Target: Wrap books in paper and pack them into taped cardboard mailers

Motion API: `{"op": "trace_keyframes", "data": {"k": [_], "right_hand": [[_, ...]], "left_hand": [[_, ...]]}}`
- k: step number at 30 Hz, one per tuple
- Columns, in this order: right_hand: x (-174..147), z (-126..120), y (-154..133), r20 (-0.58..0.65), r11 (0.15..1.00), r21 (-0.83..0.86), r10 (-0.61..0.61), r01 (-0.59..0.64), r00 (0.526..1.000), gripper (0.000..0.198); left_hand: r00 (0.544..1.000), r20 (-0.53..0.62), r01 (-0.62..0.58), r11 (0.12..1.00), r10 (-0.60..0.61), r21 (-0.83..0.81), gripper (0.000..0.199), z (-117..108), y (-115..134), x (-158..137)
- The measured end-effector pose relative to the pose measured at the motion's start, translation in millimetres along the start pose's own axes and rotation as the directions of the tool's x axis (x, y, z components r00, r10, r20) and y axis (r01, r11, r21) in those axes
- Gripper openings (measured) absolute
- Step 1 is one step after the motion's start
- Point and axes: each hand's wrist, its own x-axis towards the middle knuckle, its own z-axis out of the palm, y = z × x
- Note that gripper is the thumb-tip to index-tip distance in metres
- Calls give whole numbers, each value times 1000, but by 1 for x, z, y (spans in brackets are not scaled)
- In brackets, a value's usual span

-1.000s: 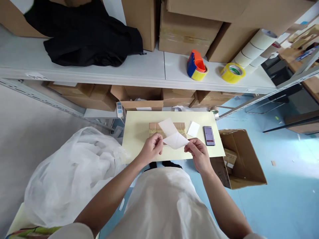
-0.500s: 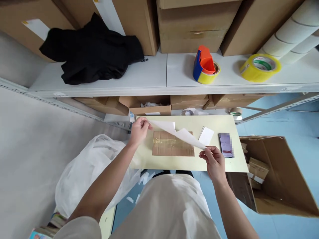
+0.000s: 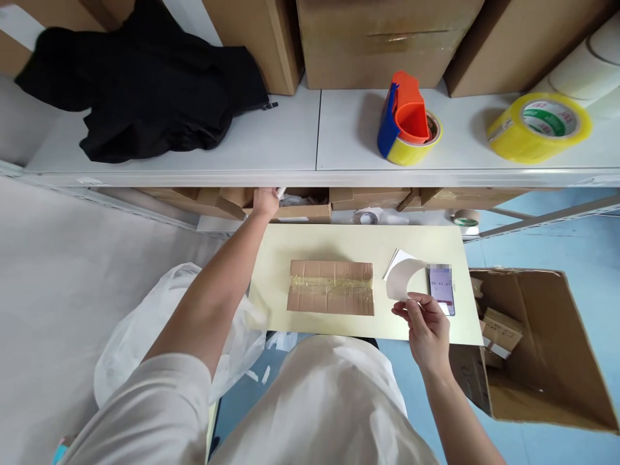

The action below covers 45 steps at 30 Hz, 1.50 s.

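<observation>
My right hand pinches a curled piece of white paper over the right part of the table, close to the phone. More white paper lies flat just behind that piece. My left hand is stretched out under the shelf, at an open cardboard box with white scraps inside. A bit of white paper sticks out of its closed fingers. On the table between my arms rests a flat cardboard box, sealed with yellowish clear tape.
The shelf above the table holds a black garment, a tape dispenser and a yellow tape roll. A large open carton stands right of the table. A white plastic bag sits to the left.
The white sheet stretched between both hands is now in separate pieces. My left hand has moved forward to the open box with one; my right keeps the other.
</observation>
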Motion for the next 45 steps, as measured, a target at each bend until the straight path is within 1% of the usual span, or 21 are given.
{"op": "trace_keyframes", "data": {"k": [3, 5, 6, 8, 10, 11, 13, 15, 19, 21, 23, 24, 26, 28, 29, 31, 33, 36, 39, 42, 45], "right_hand": [[-5, 9, -1, 56, 1000, -25, 10, -9, 998, 18], [-9, 16, -2, 103, 999, -32, 14, -11, 995, 18], [-10, 21, -3, 129, 1000, -29, 12, -8, 992, 18], [-15, 31, -5, 177, 1000, -20, 0, 4, 984, 17], [-23, 42, -7, 219, 999, -25, -22, 28, 976, 17], [-27, 48, -8, 239, 999, -33, -34, 44, 970, 17], [-39, 59, -9, 278, 995, -61, -60, 80, 959, 20], [-53, 68, -8, 305, 987, -101, -90, 126, 948, 24], [-82, 78, -2, 333, 969, -150, -136, 195, 933, 26], [-95, 79, 2, 360, 961, -154, -162, 230, 919, 25], [-106, 76, 6, 371, 928, -182, -240, 324, 897, 26], [-110, 74, 8, 342, 897, -211, -305, 389, 889, 27], [-113, 68, 11, 206, 815, -309, -445, 490, 871, 33], [-112, 61, 14, 51, 776, -403, -510, 485, 858, 43], [-110, 58, 14, 7, 783, -423, -500, 456, 866, 47], [-105, 52, 15, 4, 832, -401, -417, 383, 909, 47], [-102, 48, 16, 44, 881, -344, -330, 324, 943, 35], [-102, 45, 19, 76, 906, -314, -274, 284, 959, 24], [-108, 44, 24, 88, 906, -331, -249, 264, 965, 25], [-113, 44, 30, 114, 903, -349, -223, 249, 968, 26], [-115, 44, 35, 108, 902, -361, -210, 236, 972, 28]], "left_hand": [[1000, -14, 4, 993, -6, -119, 14, -7, 9, -28], [999, 29, -32, 980, 39, -199, 22, -17, 28, -74], [992, 77, -84, 969, 104, -230, 20, -23, 41, -105], [939, 202, -207, 926, 280, -317, 15, -34, 68, -173], [836, 336, -295, 870, 435, -395, 13, -43, 92, -239], [806, 361, -307, 853, 469, -422, 17, -46, 101, -267], [823, 338, -285, 847, 456, -448, 24, -51, 110, -307], [855, 293, -258, 840, 429, -477, 29, -54, 110, -328], [891, 259, -192, 825, 374, -532, 27, -63, 92, -342], [914, 278, -91, 815, 296, -572, 22, -68, 81, -345], [933, 303, 41, 778, 195, -627, 20, -72, 70, -347], [939, 312, 102, 748, 145, -656, 20, -74, 65, -348], [940, 332, 192, 690, 74, -698, 21, -80, 57, -348], [934, 355, 245, 651, 40, -719, 23, -87, 51, -347], [927, 373, 267, 636, 34, -724, 24, -90, 49, -347], [911, 411, 309, 607, 31, -732, 25, -95, 46, -347], [895, 445, 346, 580, 33, -738, 27, -98, 44, -349], [879, 476, 372, 575, 35, -729, 28, -98, 38, -353], [891, 454, 361, 625, -13, -692, 27, -93, 29, -357], [918, 391, 322, 702, -68, -635, 21, -87, 19, -361], [935, 341, 294, 747, -96, -596, 17, -80, 12, -363]]}}
